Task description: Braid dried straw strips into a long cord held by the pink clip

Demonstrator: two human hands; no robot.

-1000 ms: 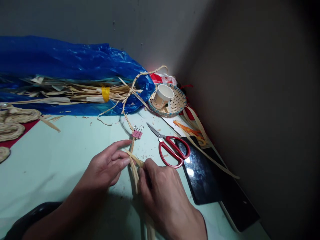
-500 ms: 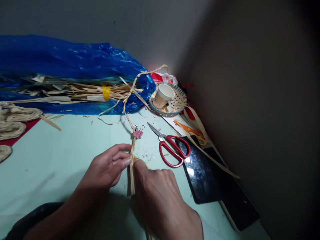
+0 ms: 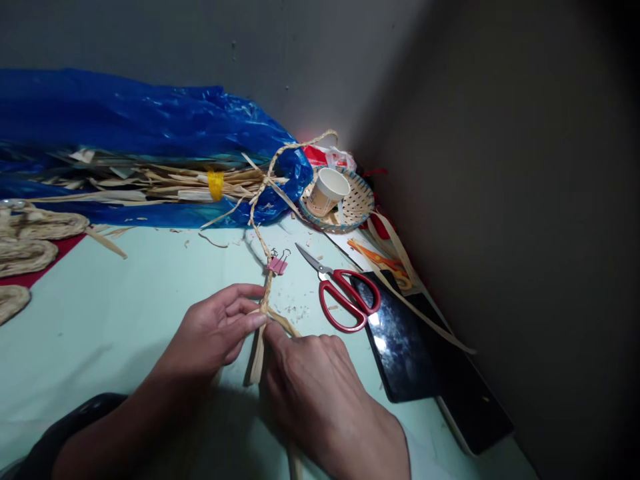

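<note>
left hand (image 3: 215, 330): fingertips pinched on straw braid (image 3: 265, 293) | right hand (image 3: 310, 387): closed on its loose strands (image 3: 257, 357) | pink binder clip (image 3: 277, 265) on braid | red scissors (image 3: 345, 300) near, on bench (image 3: 125, 300)

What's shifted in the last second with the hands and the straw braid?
The right hand slid left and closed up against the left hand at the braid; the loose strips it had fanned out now lie gathered, with one crossing out to the right. The left hand kept its pinch in the same spot. The pink binder clip, red scissors and paper cup stayed put.
</note>
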